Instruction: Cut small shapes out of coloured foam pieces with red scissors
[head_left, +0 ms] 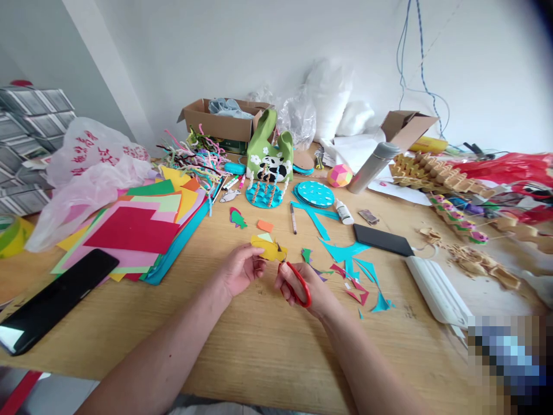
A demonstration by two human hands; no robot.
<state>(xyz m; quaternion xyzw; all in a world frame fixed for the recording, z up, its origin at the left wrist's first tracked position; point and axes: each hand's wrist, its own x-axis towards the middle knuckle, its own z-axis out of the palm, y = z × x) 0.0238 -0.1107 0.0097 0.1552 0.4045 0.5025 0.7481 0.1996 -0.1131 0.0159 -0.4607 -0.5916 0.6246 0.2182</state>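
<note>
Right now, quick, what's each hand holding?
Left hand: closed on the yellow paper piece.
Right hand: closed on the red scissors, blades at the paper.

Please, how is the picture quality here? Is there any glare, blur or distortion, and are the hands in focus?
Head view: soft even light, only faint shadows. Head view: left hand with the yellow paper and right hand with the red scissors are sharp. Head view: white glare on the near end of the black phone; frame edges look stretched; lower right corner is pixelated.
</note>
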